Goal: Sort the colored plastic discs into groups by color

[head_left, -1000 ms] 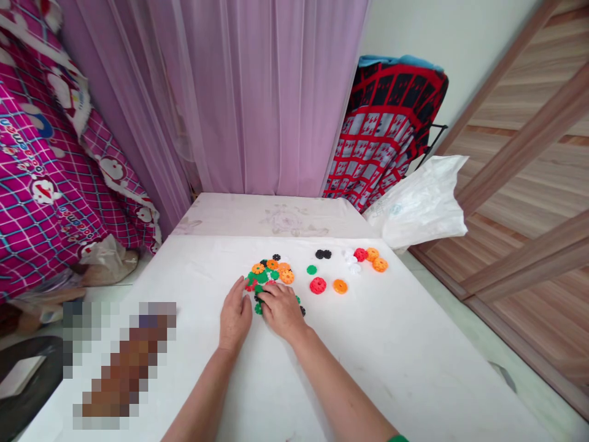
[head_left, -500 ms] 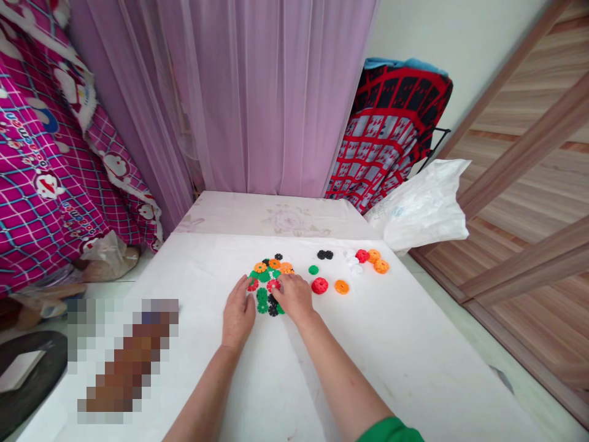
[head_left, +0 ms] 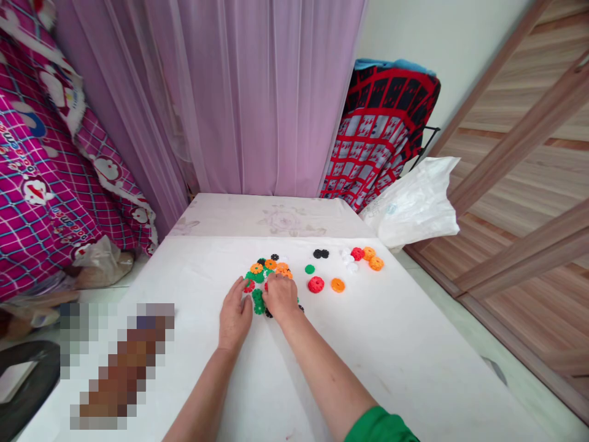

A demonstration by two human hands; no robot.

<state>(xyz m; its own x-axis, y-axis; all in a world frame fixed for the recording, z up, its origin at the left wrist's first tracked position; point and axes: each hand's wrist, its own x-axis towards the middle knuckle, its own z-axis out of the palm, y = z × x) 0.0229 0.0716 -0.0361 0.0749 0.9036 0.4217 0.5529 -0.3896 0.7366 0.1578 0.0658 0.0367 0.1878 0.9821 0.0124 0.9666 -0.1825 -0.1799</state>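
Several flat notched discs in green, orange, red and black lie joined or close together on the white table [head_left: 368, 344]. My left hand [head_left: 235, 314] rests at the left edge of this cluster, thumb and fingers apart, its fingertips beside a red disc [head_left: 249, 286]. Over the cluster's right side lies my right hand [head_left: 281, 297], fingers bent down on the discs; what is under its fingertips is hidden. Green discs [head_left: 258, 302] show between the hands, and orange discs [head_left: 256, 268] sit at the cluster's far side.
Right of the hands lie a red stack [head_left: 316, 284], an orange disc [head_left: 338, 285], a small green disc [head_left: 310, 269] and two black discs [head_left: 321, 253]. Farther right are white [head_left: 350, 261], red and orange pieces. A white plastic bag [head_left: 414, 202] touches the table's far right corner.
My right hand has shifted slightly left over the cluster, its fingers more bent, and covers more of the black and red discs. The whole view has moved a little.
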